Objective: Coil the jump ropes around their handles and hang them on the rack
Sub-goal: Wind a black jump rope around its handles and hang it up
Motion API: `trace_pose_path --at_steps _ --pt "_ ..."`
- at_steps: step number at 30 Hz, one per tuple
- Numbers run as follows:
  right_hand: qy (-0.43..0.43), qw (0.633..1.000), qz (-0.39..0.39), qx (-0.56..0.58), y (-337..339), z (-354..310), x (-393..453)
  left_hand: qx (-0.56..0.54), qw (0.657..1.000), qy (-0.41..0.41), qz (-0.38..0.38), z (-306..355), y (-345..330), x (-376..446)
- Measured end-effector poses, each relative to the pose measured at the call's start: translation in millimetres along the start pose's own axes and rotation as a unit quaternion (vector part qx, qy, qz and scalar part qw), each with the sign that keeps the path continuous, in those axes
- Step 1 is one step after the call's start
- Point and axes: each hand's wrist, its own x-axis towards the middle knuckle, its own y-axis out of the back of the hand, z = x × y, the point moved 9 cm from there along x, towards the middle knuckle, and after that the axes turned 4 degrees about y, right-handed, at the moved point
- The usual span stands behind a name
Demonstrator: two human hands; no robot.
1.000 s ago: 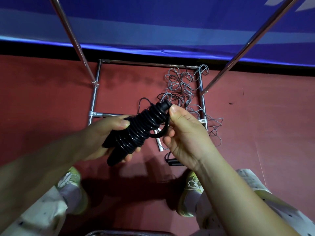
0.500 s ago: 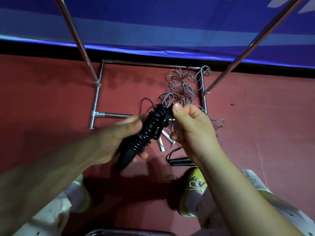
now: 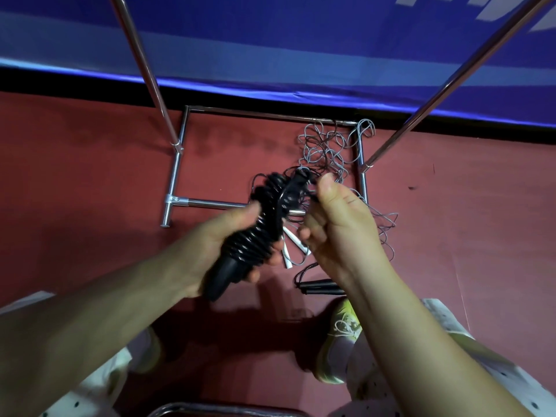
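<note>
A black jump rope (image 3: pixel 255 233) is coiled many times around its black handles, and my left hand (image 3: pixel 210 245) grips this bundle round its lower half. My right hand (image 3: pixel 337 224) pinches the rope's loose end at the bundle's top, beside the upper handle tip. The bundle's top is blurred. A grey jump rope (image 3: pixel 328 149) lies in a loose tangle on the floor beyond my hands, its white handles (image 3: pixel 293 243) showing between them. Another pair of black handles (image 3: pixel 320 287) lies on the floor under my right wrist.
The chrome rack's base frame (image 3: pixel 176 176) sits on the red floor, and its two uprights (image 3: pixel 144 67) rise at left and right. A blue banner (image 3: pixel 285 40) runs along the back. My shoes (image 3: pixel 340 335) stand just behind the ropes.
The bundle has tilted more upright and its top has swung left. My right hand has carried the rope end around the top. Both hands have shifted slightly down and right.
</note>
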Motion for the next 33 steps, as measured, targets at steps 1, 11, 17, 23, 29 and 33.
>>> trace_pose_path --at_steps 1,11,17,23,29,33 --pt "-0.001 1.0 0.008 0.013 1.8 -3.0 0.9 -0.004 1.0 -0.004 -0.007 3.1 1.2 0.3" --pt "0.043 0.998 0.035 0.025 12.4 -28.7 -1.3 -0.022 0.999 0.036 0.021 12.0 -23.7 3.2" --pt "0.049 0.996 -0.007 -0.074 -28.7 -54.6 -15.9 -0.034 0.997 -0.057 0.034 54.2 -52.3 -2.7" --pt "0.136 0.978 0.054 -0.149 -41.8 -121.3 -23.1 0.035 0.997 -0.067 0.034 90.8 -80.6 -16.6" --pt "0.211 0.953 0.113 -0.186 -53.2 -201.2 -9.3 0.088 0.992 -0.085 0.014 158.0 -118.3 -9.9" --pt "0.27 0.934 0.143 -0.187 -67.0 -271.2 -4.2 0.103 0.986 -0.13 0.0 212.5 -154.8 -4.6"
